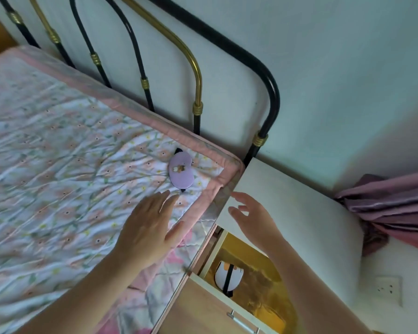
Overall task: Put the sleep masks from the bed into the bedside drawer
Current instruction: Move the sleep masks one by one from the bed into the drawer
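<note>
One white sleep mask (228, 276) lies in the open drawer (258, 280); the purple mask (181, 171) waits on the bed (58, 153), both my hands, left (150, 225) and right (253, 218), spread empty.

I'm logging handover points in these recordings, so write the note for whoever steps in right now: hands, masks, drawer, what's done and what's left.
Left hand: open, empty, flat above the quilt, fingers pointing toward the purple sleep mask.
Right hand: open, empty, over the gap between the bed and the bedside table.
Purple sleep mask: on the bed near the corner by the headboard, not touched.
Drawer: open, with a white sleep mask inside.
Done: drawer opened, one mask in.
Left: pick up the purple mask and put it in the drawer. No other mask shows on the visible part of the bed.
</note>
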